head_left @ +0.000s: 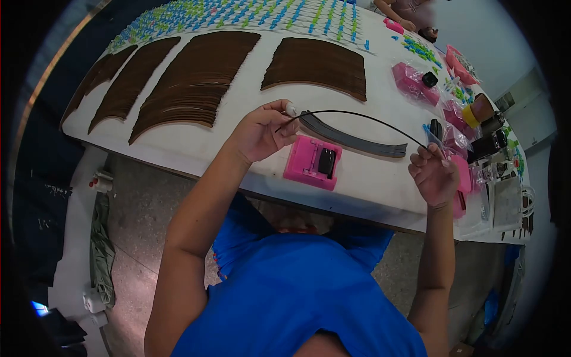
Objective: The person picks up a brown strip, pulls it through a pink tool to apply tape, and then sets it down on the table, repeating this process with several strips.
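We pinch one thin black flexible strip (357, 113) at its ends, left hand (260, 132) and right hand (433, 174) both clenched on it, bowing it above the white desk (369, 178). Any next move, we judge, needs both pinches firm. Below lie one pink plastic block (303, 159), one grey fanned stack (357, 141) and four brown fanned rows (196, 77).

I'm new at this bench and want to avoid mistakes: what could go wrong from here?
The thin black strip is bowed between the left hand and right hand, so it may spring free of either pinch. The pink jig sits near the table edge, and a lowered forearm might knock it off.
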The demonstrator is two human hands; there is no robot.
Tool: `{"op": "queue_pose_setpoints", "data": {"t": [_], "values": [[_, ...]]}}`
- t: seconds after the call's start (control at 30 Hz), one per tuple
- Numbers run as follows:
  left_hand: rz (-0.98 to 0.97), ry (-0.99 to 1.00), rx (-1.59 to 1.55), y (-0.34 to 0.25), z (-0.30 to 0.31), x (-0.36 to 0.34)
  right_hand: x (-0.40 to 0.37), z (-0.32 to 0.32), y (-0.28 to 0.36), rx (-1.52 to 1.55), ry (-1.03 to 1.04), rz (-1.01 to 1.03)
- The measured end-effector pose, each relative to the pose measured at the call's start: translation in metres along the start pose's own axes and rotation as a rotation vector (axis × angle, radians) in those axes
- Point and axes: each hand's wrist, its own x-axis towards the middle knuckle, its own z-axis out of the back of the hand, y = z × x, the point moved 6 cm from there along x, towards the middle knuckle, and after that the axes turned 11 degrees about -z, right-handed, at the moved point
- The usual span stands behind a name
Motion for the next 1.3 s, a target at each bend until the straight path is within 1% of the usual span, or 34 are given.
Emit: {"op": "queue_pose_setpoints", "data": {"t": [0.07, 0.1, 0.17, 0.2, 0.23, 0.27, 0.3, 0.33, 0.37, 0.4, 0.43, 0.5, 0.53, 0.57, 0.6, 0.63, 0.7, 0.73, 0.8, 0.83, 0.9, 0.93, 1.0, 1.03, 1.1, 1.13, 1.17, 1.2, 1.27, 1.3], "values": [[-0.022, -0.016, -0.024, 0.0, 0.004, 0.001, 0.005, 0.001, -0.004, 0.023, -0.038, 0.141], [-0.04, -0.032, -0.052, 0.0, 0.005, 0.003, 0.012, 0.002, -0.008, 0.024, -0.037, 0.146], [-0.069, -0.059, -0.084, -0.001, 0.004, 0.004, 0.028, 0.008, -0.007, -0.002, -0.088, 0.257], [-0.101, -0.092, -0.12, -0.002, 0.005, 0.005, 0.037, 0.011, -0.008, -0.003, -0.089, 0.264], [-0.098, -0.087, -0.119, 0.0, 0.005, 0.006, 0.046, 0.016, -0.008, -0.026, -0.142, 0.283], [-0.153, -0.141, -0.178, -0.001, 0.01, 0.006, 0.052, 0.02, -0.008, -0.049, -0.194, 0.3], [-0.21, -0.195, -0.237, -0.003, 0.016, 0.007, 0.059, 0.019, -0.01, -0.05, -0.192, 0.303], [-0.213, -0.192, -0.235, -0.001, 0.024, 0.009, 0.064, 0.02, -0.011, -0.092, -0.244, 0.309], [-0.275, -0.233, -0.312, 0.0, 0.037, 0.011, 0.069, 0.02, -0.012, -0.135, -0.295, 0.314], [-0.338, -0.275, -0.389, -0.002, 0.041, 0.013, 0.074, 0.019, -0.014, -0.136, -0.289, 0.314], [-0.344, -0.274, -0.387, 0.0, 0.042, 0.017, 0.079, 0.018, -0.014, -0.197, -0.315, 0.311], [-0.491, -0.727, -0.339, 0.006, 0.066, 0.014, 0.086, 0.014, -0.015, -0.26, -0.332, 0.305], [-0.501, -0.727, -0.34, 0.008, 0.066, 0.018, 0.09, 0.012, -0.015, -0.311, -0.365, 0.304], [-0.511, -0.78, -0.296, 0.01, 0.069, 0.019, 0.094, 0.011, -0.015, -0.362, -0.395, 0.303], [-0.52, -0.832, -0.251, 0.011, 0.074, 0.021, 0.098, 0.012, -0.015, -0.365, -0.384, 0.301], [-0.531, -0.833, -0.252, 0.011, 0.078, 0.025, 0.102, 0.016, -0.015, -0.418, -0.39, 0.291], [-0.438, -0.864, -0.201, 0.016, 0.086, 0.034, 0.11, 0.017, -0.014, -0.474, -0.388, 0.279], [-0.447, -0.865, -0.203, 0.016, 0.089, 0.037, 0.114, 0.017, -0.014, -0.519, -0.408, 0.247], [-0.307, -0.844, -0.047, 0.019, 0.093, 0.045, 0.122, 0.018, -0.012, -0.566, -0.421, 0.215], [-0.314, -0.844, -0.047, 0.017, 0.096, 0.048, 0.127, 0.021, -0.012, -0.612, -0.431, 0.188], [-0.184, -0.828, 0.08, 0.02, 0.104, 0.053, 0.137, 0.025, -0.012, -0.66, -0.439, 0.164], [-0.187, -0.827, 0.08, 0.02, 0.109, 0.054, 0.142, 0.028, -0.012, -0.677, -0.445, 0.151], [-0.021, -0.704, 0.376, 0.018, 0.106, 0.056, 0.15, 0.035, -0.01, -0.692, -0.454, 0.143], [-0.019, -0.7, 0.378, 0.016, 0.1, 0.055, 0.154, 0.042, -0.01, -0.745, -0.473, 0.108], [0.026, -0.5, 1.169, 0.008, 0.08, 0.053, 0.16, 0.055, -0.009, -0.794, -0.498, 0.075], [0.03, -0.495, 1.17, 0.011, 0.081, 0.049, 0.164, 0.061, -0.01, -0.899, -0.513, 0.048], [-0.122, -0.345, 1.585, 0.005, 0.07, 0.049, 0.167, 0.067, -0.011, -1.003, -0.527, 0.021], [-0.29, -0.167, 1.985, 0.006, 0.054, 0.048, 0.171, 0.075, -0.012, -1.002, -0.53, 0.022], [-0.292, -0.173, 1.992, 0.01, 0.041, 0.041, 0.18, 0.096, -0.019, -1.174, -0.628, -0.077], [-0.294, -0.183, 1.998, 0.01, 0.035, 0.04, 0.185, 0.102, -0.023, -1.173, -0.629, -0.076]]}}
